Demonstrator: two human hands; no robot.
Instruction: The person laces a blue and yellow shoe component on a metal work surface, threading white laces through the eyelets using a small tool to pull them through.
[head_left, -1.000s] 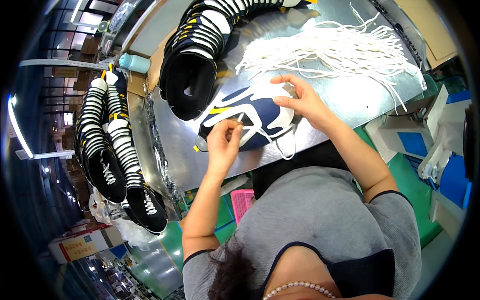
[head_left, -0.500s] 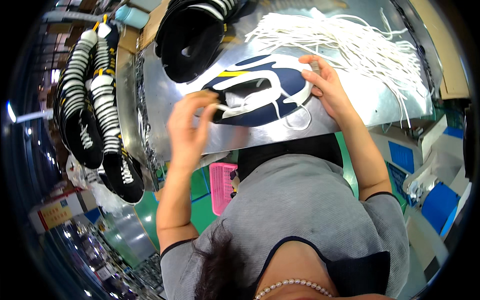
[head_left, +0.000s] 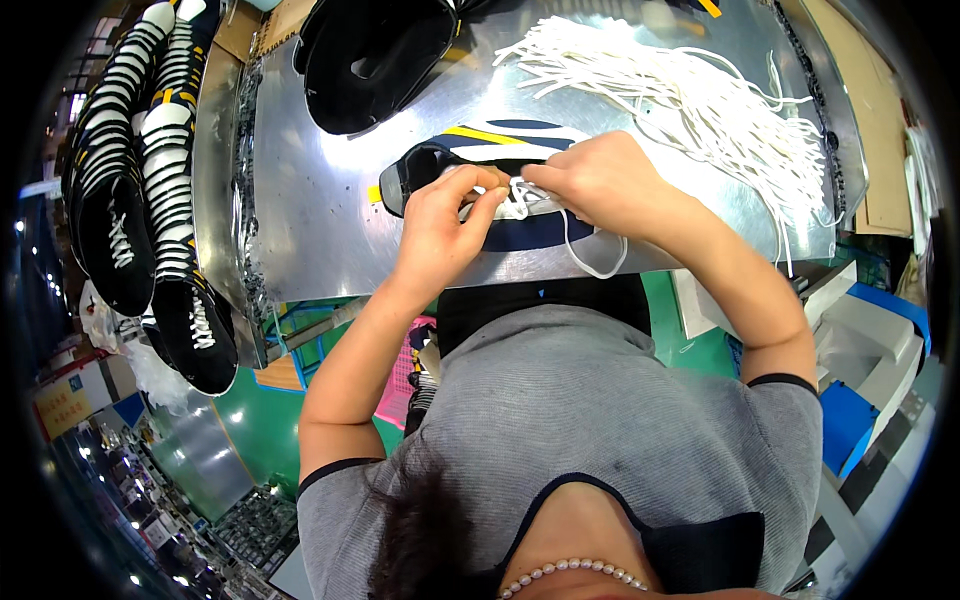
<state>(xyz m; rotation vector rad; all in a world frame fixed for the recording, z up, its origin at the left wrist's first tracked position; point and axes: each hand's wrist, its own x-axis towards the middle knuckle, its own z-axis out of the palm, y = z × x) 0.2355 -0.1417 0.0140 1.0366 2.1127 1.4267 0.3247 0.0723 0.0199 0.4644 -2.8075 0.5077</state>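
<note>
On the metal bench point(head_left: 320, 225), near its front edge, we have a navy-and-white shoe point(head_left: 515, 238) lying under both hands. Our left hand point(head_left: 450, 215) pinches the white shoelace point(head_left: 517, 207) at the opening; our right hand point(head_left: 605, 185) curls just beside it, though we cannot tell what its grip clamps. Loose white laces point(head_left: 690, 95) lie beyond.

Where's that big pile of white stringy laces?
In the head view, the pile of white laces is at the upper right, lying on the shiny metal table, just beyond the person's right hand.
</note>
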